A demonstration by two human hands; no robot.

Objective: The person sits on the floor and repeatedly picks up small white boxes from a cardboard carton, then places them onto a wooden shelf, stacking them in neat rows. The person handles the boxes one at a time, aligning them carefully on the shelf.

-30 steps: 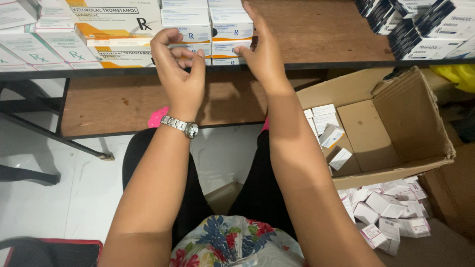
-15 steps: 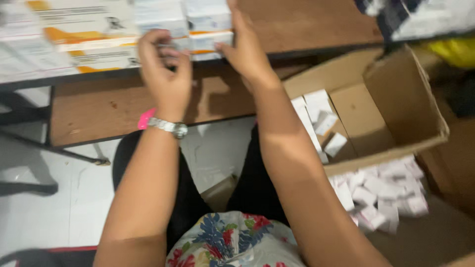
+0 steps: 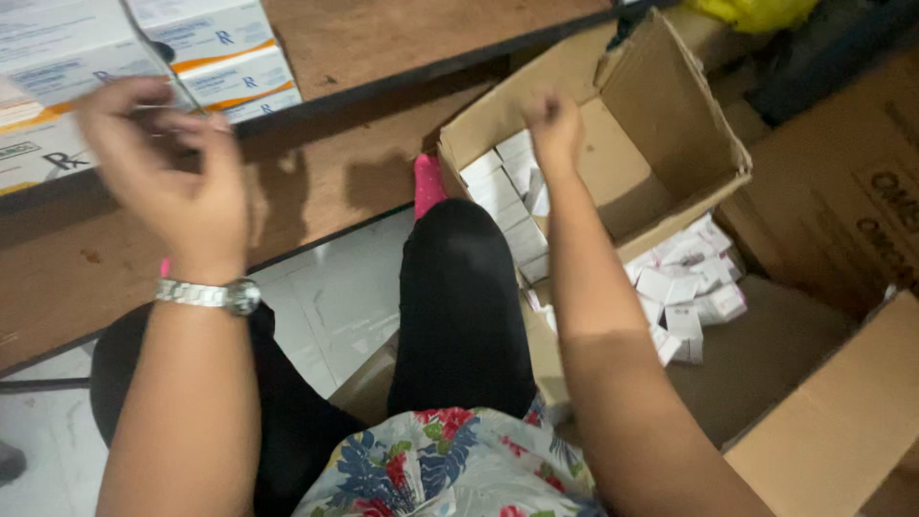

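1. Cardboard, brown: open carton (image 3: 670,163) at 1 o'clock holds small white boxes (image 3: 503,191) in rows.
2. Right hand (image 3: 553,126) hovers over them, fingers curled together, empty; boxes lie just below at 7 o'clock, long axes across.
3. Left hand (image 3: 168,182), blurred, by orange-striped white cartons (image 3: 225,57); grip unclear.

- The brown wooden shelf (image 3: 402,38) carries flat white cartons with orange stripes (image 3: 215,57), stacked at its left end.
- The white tiled floor (image 3: 335,306) carries an open brown cardboard box (image 3: 670,124) holding small white boxes (image 3: 503,187).
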